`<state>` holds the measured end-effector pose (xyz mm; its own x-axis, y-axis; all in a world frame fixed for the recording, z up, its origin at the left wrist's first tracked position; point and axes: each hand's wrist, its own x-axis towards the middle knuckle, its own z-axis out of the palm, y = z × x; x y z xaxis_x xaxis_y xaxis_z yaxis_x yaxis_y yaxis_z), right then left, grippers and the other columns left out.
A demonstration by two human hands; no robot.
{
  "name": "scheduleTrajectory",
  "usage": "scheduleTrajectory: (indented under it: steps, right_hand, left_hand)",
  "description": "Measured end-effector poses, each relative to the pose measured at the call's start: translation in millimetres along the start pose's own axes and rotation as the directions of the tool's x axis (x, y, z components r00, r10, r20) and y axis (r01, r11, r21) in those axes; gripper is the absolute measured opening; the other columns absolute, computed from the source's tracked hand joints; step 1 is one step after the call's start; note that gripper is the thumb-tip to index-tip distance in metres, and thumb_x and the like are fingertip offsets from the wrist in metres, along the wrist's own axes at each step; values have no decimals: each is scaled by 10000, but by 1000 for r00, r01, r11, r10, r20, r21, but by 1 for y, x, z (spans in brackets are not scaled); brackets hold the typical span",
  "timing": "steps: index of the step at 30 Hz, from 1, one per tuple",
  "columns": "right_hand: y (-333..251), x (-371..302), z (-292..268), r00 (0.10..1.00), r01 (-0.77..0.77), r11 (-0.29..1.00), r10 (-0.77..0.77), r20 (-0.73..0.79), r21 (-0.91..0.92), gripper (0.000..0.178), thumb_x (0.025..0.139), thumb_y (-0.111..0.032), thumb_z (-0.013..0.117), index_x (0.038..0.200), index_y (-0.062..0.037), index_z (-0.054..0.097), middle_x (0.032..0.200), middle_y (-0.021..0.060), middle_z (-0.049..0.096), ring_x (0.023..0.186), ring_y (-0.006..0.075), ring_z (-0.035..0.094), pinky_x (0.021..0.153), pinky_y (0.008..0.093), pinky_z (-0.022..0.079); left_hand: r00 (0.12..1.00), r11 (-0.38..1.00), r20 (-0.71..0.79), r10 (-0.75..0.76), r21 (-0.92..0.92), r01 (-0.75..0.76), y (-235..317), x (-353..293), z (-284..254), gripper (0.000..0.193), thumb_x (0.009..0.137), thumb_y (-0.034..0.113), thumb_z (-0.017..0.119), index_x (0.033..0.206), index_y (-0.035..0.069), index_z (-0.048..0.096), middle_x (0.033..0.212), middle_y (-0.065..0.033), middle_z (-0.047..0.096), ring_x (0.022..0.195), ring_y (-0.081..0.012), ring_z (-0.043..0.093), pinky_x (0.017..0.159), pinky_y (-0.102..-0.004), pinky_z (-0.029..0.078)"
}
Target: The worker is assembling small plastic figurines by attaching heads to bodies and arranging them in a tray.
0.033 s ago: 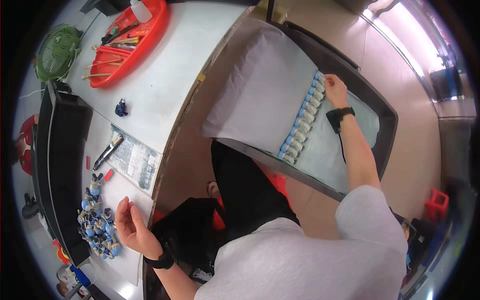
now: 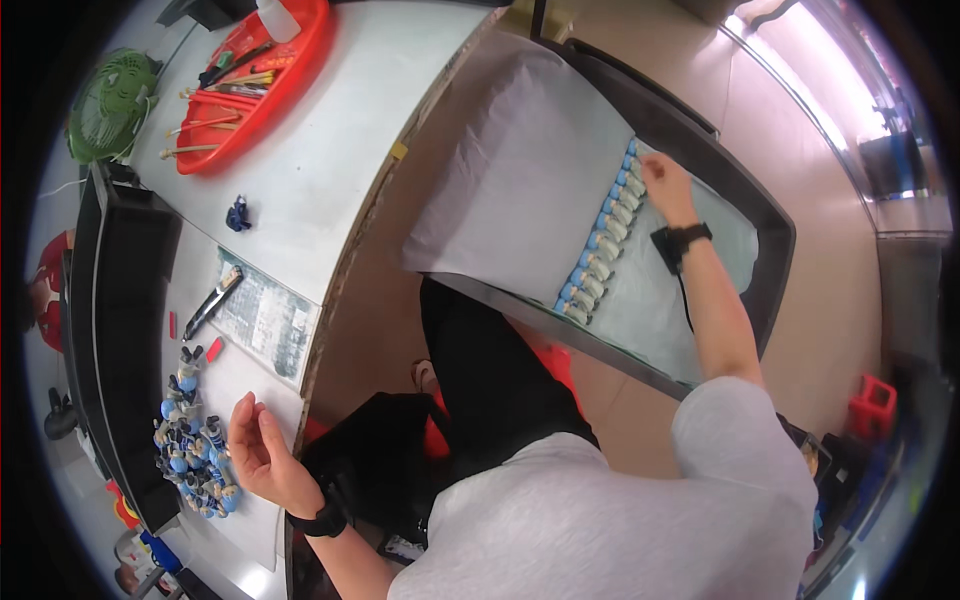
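My right hand (image 2: pixel 668 186) is over the far end of a row of small figurines (image 2: pixel 602 246) with light-blue heads and pale bodies. The row lies side by side on a pale sheet in a dark tray (image 2: pixel 780 255). Its fingers are bent together against the end of the row, and whatever is between them is hidden. My left hand (image 2: pixel 268 455) is held at the desk's edge, palm up, fingers loosely curled and apart, with nothing in it. Beside it a heap of similar blue and dark figurines (image 2: pixel 190 445) lies on a white sheet.
On the desk (image 2: pixel 330 120) are a red tray (image 2: pixel 300 85) of brushes and tools, a small dark-blue piece (image 2: pixel 238 214), a black-handled cutter (image 2: pixel 213 302) and red bits (image 2: pixel 214 349). A green fan (image 2: pixel 112 105) stands at the far left. A white sheet (image 2: pixel 520 170) covers the tray's left part.
My right hand has shifted slightly toward me and left along the row's far end. My left hand has stayed nearly in place.
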<state>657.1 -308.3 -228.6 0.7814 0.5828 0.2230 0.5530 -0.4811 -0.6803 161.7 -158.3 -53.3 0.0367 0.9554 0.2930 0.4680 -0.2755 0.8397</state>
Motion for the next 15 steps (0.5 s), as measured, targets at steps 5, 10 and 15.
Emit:
scheduleTrajectory:
  steps: [5, 10, 15]
  right_hand:
    - [-67, -97, -17, 708, -5, 982, -132, 694, 191, 174, 743, -101, 526, 865, -11, 611, 711, 129, 610, 639, 208, 588, 614, 314, 461]
    - [-79, -137, -11, 655, 95, 995, -42, 755, -26, 302, 704, -62, 476, 979, -39, 600, 766, 175, 602, 727, 335, 582, 663, 424, 456]
    - [-79, -148, -4, 649, 164, 963, 57, 759, -213, 290, 707, -43, 494, 971, -55, 614, 1045, 195, 500, 920, 331, 522, 760, 407, 440]
  left_hand:
    - [1000, 1000, 23, 15, 12, -15, 0, 0, 1, 208, 838, 2, 510, 1040, -39, 540, 1048, -111, 573, 930, -147, 539, 845, -249, 416]
    - [999, 1000, 43, 15, 14, -16, -2, -1, -2, 210, 841, 7, 506, 1042, -42, 539, 1046, -112, 573, 938, -152, 538, 850, -250, 415]
    - [999, 1000, 50, 2, -24, -1, -3, 0, -6, 206, 843, -6, 498, 1040, -44, 541, 1042, -111, 574, 935, -154, 540, 845, -251, 417]
